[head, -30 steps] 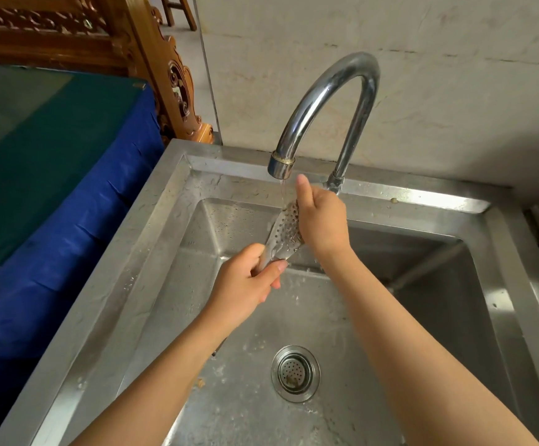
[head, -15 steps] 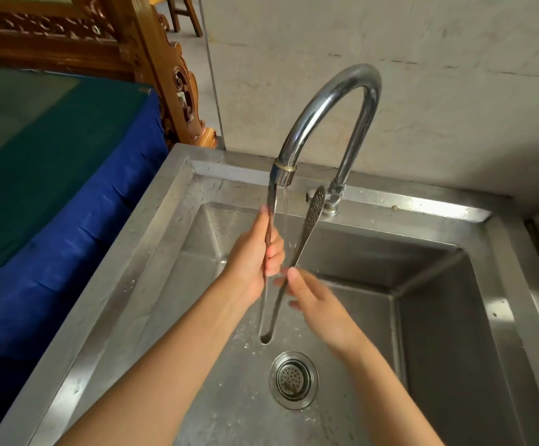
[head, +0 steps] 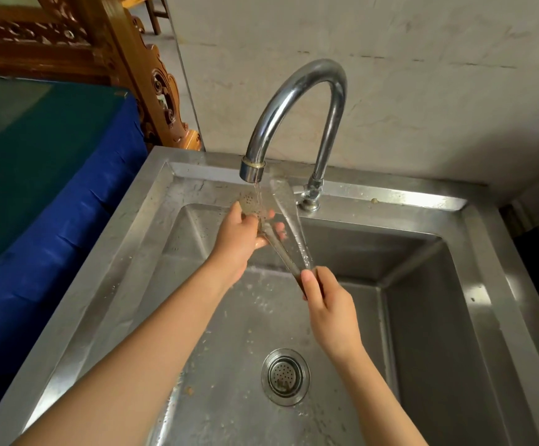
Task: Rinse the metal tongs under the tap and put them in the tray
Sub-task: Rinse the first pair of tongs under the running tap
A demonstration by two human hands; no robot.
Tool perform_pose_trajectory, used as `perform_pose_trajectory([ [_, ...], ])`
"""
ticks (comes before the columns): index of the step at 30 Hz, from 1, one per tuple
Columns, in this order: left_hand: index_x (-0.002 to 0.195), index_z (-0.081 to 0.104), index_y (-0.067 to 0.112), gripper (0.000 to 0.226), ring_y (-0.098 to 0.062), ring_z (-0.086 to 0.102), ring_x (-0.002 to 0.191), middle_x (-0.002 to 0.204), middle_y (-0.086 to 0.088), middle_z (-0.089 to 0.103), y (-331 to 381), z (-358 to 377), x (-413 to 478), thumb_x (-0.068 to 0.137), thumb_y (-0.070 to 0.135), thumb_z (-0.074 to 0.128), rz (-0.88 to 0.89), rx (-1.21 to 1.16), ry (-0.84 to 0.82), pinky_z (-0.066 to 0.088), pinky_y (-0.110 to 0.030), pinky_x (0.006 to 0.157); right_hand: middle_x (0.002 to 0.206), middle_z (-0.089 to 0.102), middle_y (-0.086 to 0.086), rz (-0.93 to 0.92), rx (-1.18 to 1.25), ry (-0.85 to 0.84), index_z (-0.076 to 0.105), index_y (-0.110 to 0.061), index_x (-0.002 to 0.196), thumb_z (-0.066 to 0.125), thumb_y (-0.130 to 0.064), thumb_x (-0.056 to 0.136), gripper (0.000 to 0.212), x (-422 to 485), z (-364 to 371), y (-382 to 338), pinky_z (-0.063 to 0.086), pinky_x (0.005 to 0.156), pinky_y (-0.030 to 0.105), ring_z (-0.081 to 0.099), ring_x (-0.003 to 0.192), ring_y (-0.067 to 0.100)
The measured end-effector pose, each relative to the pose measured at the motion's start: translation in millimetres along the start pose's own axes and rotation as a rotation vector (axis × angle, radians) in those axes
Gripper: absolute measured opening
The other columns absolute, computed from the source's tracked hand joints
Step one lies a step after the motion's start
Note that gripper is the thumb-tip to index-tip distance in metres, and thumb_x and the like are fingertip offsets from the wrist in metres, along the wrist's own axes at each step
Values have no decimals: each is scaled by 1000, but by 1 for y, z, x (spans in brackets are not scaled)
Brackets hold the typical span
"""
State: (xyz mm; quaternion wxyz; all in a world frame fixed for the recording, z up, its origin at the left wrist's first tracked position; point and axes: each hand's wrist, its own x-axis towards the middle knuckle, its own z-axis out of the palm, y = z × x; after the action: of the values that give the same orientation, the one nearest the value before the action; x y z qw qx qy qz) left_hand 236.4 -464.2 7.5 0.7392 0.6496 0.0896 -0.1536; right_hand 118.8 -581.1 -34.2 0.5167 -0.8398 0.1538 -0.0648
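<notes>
The metal tongs (head: 289, 217) are held over the steel sink (head: 474, 284), spread in a V with their perforated blades pointing up toward the tap (head: 297, 101). Water runs from the spout onto the left blade. My right hand (head: 329, 312) grips the joined handle end low down. My left hand (head: 240, 243) closes around the left blade just under the stream, fingers wet. The right blade stands free, blurred. No tray is in view.
The drain strainer (head: 285, 376) sits in the wet sink bottom, below my right wrist. A blue and green covered surface (head: 36, 175) borders the sink's left side, with a carved wooden frame (head: 152, 75) behind it. A pale wall rises behind the tap.
The tongs have swung from standing nearly upright to a tilted V with the handle end lower right. My right hand slid down to that end; my left hand moved up onto the left blade.
</notes>
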Motion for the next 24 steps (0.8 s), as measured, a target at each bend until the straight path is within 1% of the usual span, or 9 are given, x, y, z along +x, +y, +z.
perform_pose_trajectory([
  [2, 115, 49, 7, 27, -9, 69, 61, 88, -1, 70, -1, 0, 3, 92, -2, 39, 1, 18, 76, 55, -23, 51, 57, 42, -4, -26, -49, -27, 44, -11, 73, 42, -41, 91, 35, -2, 0, 2, 32, 53, 28, 34, 53, 11],
  [5, 110, 56, 10, 25, -17, 67, 79, 96, -4, 68, -6, -4, 9, 88, 0, 51, -62, -8, 148, 57, -32, 64, 56, 44, -5, -28, -18, -98, 50, -21, 77, 45, -42, 91, 26, -5, 0, 2, 38, 55, 29, 41, 52, 10],
  [7, 100, 61, 10, 18, -22, 67, 76, 86, -7, 69, -7, -3, 12, 90, 4, 47, -121, -37, 167, 58, -36, 68, 51, 45, -8, -18, 35, -164, 53, -28, 83, 48, -43, 90, 18, -8, 1, 2, 41, 54, 29, 44, 49, 10],
  [11, 85, 60, -1, 34, -24, 64, 44, 53, -12, 67, -2, 4, 17, 95, 18, 33, -335, -283, 145, 55, -32, 43, 44, 49, -15, 24, 91, -225, 54, -20, 73, 52, -41, 89, 27, -14, 4, 4, 33, 46, 13, 39, 42, 4],
  [14, 104, 60, -1, 35, -28, 73, 73, 78, -15, 75, -8, 1, 15, 99, 25, 36, -259, -379, -50, 58, -35, 58, 46, 52, -9, 110, 143, -206, 57, -12, 73, 52, -42, 89, 34, -15, 1, 8, 35, 46, 14, 39, 40, 4],
  [16, 118, 56, 6, 28, -28, 69, 96, 97, -11, 74, -14, -4, 12, 98, 15, 41, -174, -507, -188, 59, -39, 73, 45, 48, -9, 122, 142, -195, 56, -10, 76, 51, -42, 89, 35, -16, 1, 10, 34, 45, 14, 37, 40, 4],
  [18, 125, 53, 11, 32, -28, 63, 110, 106, -6, 72, -17, -7, 13, 98, 21, 40, -131, -587, -252, 54, -43, 86, 48, 44, -8, 130, 146, -189, 54, -6, 77, 52, -43, 88, 39, -18, 1, 11, 34, 45, 16, 35, 43, 6],
  [21, 125, 50, 11, 54, -23, 62, 111, 113, -6, 69, -15, -10, 10, 91, 51, 34, -133, -603, -309, 49, -41, 93, 54, 45, -2, 142, 139, -176, 50, -2, 76, 54, -43, 87, 42, -19, 2, 12, 34, 48, 20, 35, 47, 10],
  [24, 110, 52, 12, 31, -16, 70, 89, 108, -7, 60, -19, -9, 8, 85, 31, 56, -41, -455, -285, 57, -34, 76, 53, 43, -3, 128, 73, -140, 42, -13, 62, 57, -40, 86, 39, -19, 3, 13, 31, 48, 22, 33, 48, 10],
])
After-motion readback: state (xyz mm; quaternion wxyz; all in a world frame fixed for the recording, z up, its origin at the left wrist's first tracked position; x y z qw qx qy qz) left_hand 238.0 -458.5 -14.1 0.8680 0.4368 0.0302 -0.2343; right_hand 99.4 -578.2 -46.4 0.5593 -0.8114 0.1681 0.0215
